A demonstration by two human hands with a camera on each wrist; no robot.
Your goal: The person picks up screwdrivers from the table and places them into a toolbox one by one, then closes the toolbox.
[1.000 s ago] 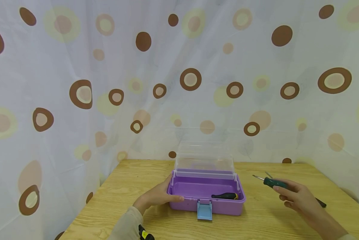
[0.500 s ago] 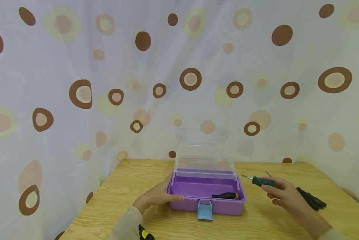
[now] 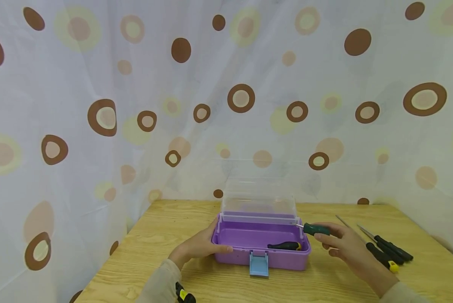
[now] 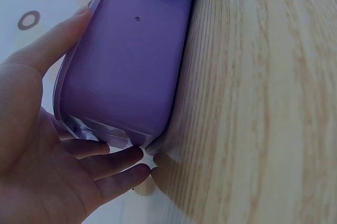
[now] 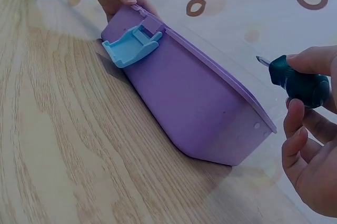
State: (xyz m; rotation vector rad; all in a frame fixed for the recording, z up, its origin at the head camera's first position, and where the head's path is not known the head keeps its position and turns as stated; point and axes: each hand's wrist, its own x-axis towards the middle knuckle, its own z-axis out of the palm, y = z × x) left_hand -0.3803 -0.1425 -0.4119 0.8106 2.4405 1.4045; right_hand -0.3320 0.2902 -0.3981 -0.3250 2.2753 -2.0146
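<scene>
Dark-green-handled metal screwdriver (image 3: 314,229) moving leftward, hovering near right end of open purple plastic toolbox (image 3: 287,261); right hand (image 3: 349,249) pinching handle, left hand (image 3: 200,247) gripping toolbox. Likely handling light, stiff; handle offering best hold.

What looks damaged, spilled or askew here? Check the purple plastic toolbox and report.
The purple plastic toolbox has a small dark mark on its front, left of the light-blue plastic latch. It stands out against the smooth purple, but whether it's a chip or dirt I can't tell. No spill shows.
</scene>
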